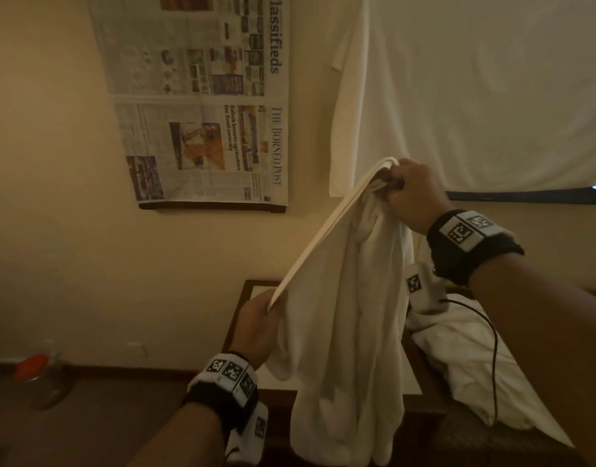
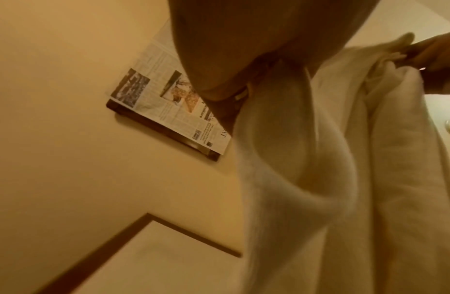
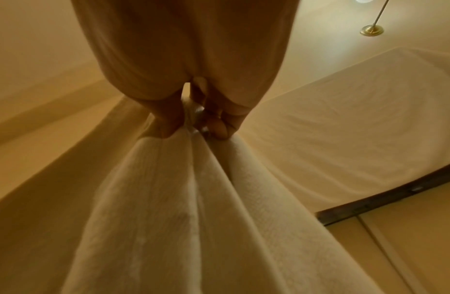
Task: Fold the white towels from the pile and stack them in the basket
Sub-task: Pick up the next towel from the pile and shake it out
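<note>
A dim, warm-lit room in a home or guesthouse, likely a bedroom. Cream walls with a dark wooden skirting board [image 1: 121, 369]. Newspaper pages [image 1: 202, 96] hang over a dark wooden frame on the far wall. A white sheet [image 1: 485, 96] covers a window at far right. A brass lamp fitting [image 3: 371, 29] shows overhead.

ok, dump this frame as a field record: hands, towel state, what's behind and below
left hand: grips the lower end of the towel's top edge
right hand: pinches the upper end of that edge, raised higher than the left
towel: white, held in the air, edge taut between the hands, the rest hanging in loose folds
fold state: not yet a neat fold
pile: white cloth lying lower right, under the right arm
wall: newspaper hung left, white sheet hung right
basket: not in view
</note>
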### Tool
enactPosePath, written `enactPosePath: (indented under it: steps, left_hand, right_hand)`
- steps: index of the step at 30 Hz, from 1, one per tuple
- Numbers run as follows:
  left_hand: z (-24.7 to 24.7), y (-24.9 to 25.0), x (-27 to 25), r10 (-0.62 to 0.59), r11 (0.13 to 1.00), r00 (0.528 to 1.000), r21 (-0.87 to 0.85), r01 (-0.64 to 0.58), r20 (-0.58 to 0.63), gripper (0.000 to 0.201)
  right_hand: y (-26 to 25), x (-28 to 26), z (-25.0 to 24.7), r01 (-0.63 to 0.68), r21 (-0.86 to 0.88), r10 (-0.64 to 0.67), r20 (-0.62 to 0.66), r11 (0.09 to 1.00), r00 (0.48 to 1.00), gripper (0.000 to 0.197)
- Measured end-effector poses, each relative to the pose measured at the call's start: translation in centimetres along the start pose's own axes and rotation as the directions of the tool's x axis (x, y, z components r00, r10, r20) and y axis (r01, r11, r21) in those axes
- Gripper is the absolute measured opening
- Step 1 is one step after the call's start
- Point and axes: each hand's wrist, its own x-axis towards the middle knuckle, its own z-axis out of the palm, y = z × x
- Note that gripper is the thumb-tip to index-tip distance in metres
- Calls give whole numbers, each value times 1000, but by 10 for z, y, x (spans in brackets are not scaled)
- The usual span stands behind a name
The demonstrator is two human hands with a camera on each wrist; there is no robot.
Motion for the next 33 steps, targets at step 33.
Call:
enactPosePath:
  steps: [33]
  left_hand:
    - [-119,-117,18,-237,914,961,302,271,-145,24]
  right_hand:
    - [114,-146,83,-411,-214,463,363,886,809,14]
